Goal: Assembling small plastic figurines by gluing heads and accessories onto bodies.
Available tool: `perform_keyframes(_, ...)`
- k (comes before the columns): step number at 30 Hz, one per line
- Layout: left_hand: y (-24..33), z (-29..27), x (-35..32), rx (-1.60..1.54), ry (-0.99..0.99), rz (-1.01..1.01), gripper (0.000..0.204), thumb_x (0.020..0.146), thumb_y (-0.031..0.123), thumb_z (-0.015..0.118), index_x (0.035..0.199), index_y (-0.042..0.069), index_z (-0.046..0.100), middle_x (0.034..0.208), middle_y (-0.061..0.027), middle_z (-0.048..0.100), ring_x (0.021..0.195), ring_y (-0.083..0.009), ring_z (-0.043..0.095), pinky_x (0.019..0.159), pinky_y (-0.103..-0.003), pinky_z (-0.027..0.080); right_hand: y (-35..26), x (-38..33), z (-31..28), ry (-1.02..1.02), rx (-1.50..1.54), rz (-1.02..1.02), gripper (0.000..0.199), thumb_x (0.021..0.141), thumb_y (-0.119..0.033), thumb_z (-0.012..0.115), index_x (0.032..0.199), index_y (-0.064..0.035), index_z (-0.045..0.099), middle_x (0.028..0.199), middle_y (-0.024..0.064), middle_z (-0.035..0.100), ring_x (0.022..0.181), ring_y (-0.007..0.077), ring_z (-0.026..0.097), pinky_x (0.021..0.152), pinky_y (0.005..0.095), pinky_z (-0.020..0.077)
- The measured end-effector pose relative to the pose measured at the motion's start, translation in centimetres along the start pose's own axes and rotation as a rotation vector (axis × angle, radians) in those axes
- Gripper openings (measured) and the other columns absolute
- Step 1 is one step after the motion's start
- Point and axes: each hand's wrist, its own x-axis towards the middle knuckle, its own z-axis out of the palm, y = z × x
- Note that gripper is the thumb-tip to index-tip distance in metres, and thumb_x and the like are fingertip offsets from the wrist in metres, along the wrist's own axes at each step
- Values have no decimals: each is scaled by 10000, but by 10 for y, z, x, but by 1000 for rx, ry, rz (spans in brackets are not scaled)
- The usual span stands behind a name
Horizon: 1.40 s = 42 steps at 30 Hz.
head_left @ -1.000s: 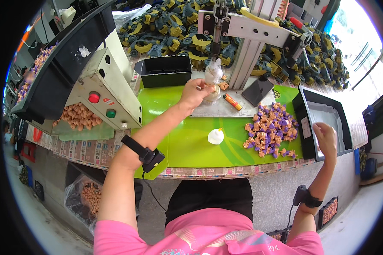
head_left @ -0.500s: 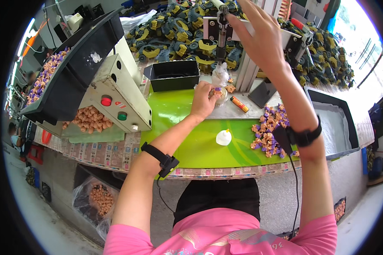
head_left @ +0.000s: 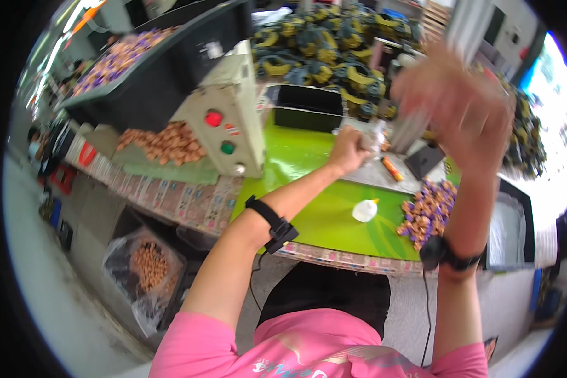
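Right hand [head_left: 453, 104] is showing lower and farther right than 0.5 s ago, when it was spreading open up by the press head. Whole view is swinging left too, so bench items are appearing farther right. Left hand is keeping its spot at the fixture.

Going left to right: black hopper [head_left: 151, 82] is holding purple-and-orange pieces up top. Pale machine box [head_left: 239, 104] is standing next to it, 2 buttons facing out, 1 red and 1 green; plain peach pieces [head_left: 164, 143] are lying heaped at its left. Black tray [head_left: 309, 116] is sitting along the back of the green mat [head_left: 324, 223].

Left hand [head_left: 349, 151] is curling, fingers and thumb bunching together, right up against the plastic-wrapped fixture [head_left: 376, 138]. Cannot tell whether it is pinching a piece; too blurred. White bottle [head_left: 365, 211] with yellow tip is resting on the mat, nearer the body. Orange tube [head_left: 392, 169] is lying just right of the fixture, dark flat slab [head_left: 426, 162] beside it. Loose purple-and-orange pieces [head_left: 429, 211] are forming a pile right of the bottle.

Right hand is hanging raised in front of the press, heavily smeared by motion; cannot tell how far its fingers are opening or whether they are gripping anything. Black bin [head_left: 527, 227] is standing far right, beyond that forearm.
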Motion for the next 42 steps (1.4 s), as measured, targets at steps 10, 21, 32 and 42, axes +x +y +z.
perform_keyframes(10, 105, -159, -93, 247, 41, 71, 321, 780, -18, 643, 1087, 51, 586, 1090, -154, 512, 1055, -287, 527, 829, -361, 472, 0, -160, 21, 267, 108, 317, 576, 860, -281, 648, 1288, 71, 488, 1318, 253, 516, 1257, 359, 474, 1065, 449, 334)
perform_keyframes(21, -13, -339, -121, 1094, 470, -396, 738, 766, 384, 714, 1360, 68, 411, 1271, -214, 414, 1213, -432, 368, 991, -541, 336, -44, -246, 29, -30, 250, 750, 264, 864, -57, 615, 1114, 26, 630, 1000, 141, 678, 828, 211, 651, 777, 328, 499)
perform_keyframes(32, -34, -338, -112, 1157, 340, -220, 564, 766, 450, 718, 1163, 73, 581, 1105, -217, 501, 1096, -430, 413, 909, -542, 379, -51, -256, 40, -66, 321, 864, 232, 847, -28, 641, 1074, 21, 647, 925, 116, 703, 779, 183, 656, 738, 303, 515)
perform_keyframes(42, -26, -341, -109, 1099, 169, -45, 351, 763, 240, 744, 1050, 107, 593, 1009, -103, 565, 924, -343, 557, 720, -437, 490, -56, -244, 44, -145, 323, 798, 200, 851, 7, 618, 1047, 21, 655, 883, 119, 702, 724, 193, 658, 681, 292, 509)
